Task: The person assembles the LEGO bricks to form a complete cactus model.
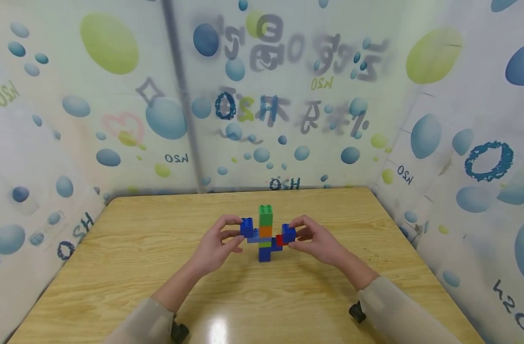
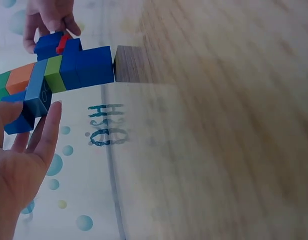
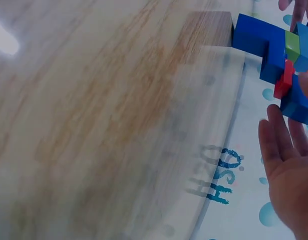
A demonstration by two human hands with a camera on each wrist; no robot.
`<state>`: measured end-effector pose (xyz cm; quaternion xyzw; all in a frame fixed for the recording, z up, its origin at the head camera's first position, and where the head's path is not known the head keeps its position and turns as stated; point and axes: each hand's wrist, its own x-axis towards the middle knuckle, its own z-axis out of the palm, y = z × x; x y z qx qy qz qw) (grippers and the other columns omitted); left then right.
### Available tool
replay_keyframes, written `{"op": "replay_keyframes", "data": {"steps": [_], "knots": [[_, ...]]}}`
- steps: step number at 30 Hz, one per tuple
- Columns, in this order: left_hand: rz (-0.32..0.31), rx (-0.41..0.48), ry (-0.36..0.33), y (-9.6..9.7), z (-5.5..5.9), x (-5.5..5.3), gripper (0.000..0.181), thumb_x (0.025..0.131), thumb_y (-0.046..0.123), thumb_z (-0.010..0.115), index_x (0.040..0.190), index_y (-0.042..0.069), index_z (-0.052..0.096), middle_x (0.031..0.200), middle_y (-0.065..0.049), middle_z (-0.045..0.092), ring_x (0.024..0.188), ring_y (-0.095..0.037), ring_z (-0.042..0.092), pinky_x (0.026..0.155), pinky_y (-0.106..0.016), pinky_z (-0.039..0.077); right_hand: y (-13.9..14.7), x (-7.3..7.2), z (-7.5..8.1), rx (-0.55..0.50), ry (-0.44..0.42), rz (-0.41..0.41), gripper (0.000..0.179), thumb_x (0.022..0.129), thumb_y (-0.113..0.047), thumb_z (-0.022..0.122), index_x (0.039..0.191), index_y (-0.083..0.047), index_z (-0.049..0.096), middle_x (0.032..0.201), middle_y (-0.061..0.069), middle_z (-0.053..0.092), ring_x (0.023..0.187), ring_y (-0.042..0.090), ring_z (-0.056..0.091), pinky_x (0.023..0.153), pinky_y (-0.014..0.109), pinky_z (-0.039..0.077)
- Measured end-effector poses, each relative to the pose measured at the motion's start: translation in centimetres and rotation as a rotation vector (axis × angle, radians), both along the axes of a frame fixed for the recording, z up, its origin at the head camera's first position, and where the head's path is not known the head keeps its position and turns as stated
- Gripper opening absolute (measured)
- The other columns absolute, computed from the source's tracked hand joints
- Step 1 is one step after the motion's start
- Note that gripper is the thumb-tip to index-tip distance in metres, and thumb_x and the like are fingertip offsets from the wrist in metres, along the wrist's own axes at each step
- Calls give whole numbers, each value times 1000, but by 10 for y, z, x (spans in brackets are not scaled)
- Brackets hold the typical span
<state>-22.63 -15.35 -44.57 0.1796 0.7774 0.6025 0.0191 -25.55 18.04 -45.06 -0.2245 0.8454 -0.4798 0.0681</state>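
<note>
A toy block tower stands on the table, with a green block (image 1: 266, 217) on top, then orange (image 1: 266, 231), a light-blue piece (image 2: 38, 89), lime (image 2: 54, 74) and a blue base (image 1: 264, 254). My left hand (image 1: 214, 246) pinches a blue block (image 1: 246, 227) on the left-hand arm of the tower, thumb against one side. On the other side my right hand (image 1: 320, 241) holds another blue block (image 1: 289, 233) between thumb and fingers, beside a thin red piece (image 3: 284, 80). A blue block (image 3: 274, 62) links that red piece to the column.
The wooden table (image 1: 158, 224) extends around the tower on every side. A patterned curtain (image 1: 262, 157) with blue and green spots hangs behind and at both sides. Dark wrist devices (image 1: 357, 311) sit at the sleeves.
</note>
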Motion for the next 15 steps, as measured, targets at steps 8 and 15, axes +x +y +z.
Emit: {"op": "replay_keyframes", "data": {"steps": [8,15], "knots": [[24,-109,41,2,-1,-14,66,97,-1,81,152,17,49,152,-17,56,133,-39,67,99,-44,65,-12,-8,-3,97,130,-5,54,98,-8,83,144,-10,54,141,14,59,114,24,69,100,44,64],[16,-138,31,5,-3,-30,74,98,-4,79,159,19,43,155,-18,52,133,-38,66,102,-46,65,-18,-18,-5,94,87,-62,56,98,-6,83,145,-12,53,140,10,61,111,21,67,103,45,62]]}}
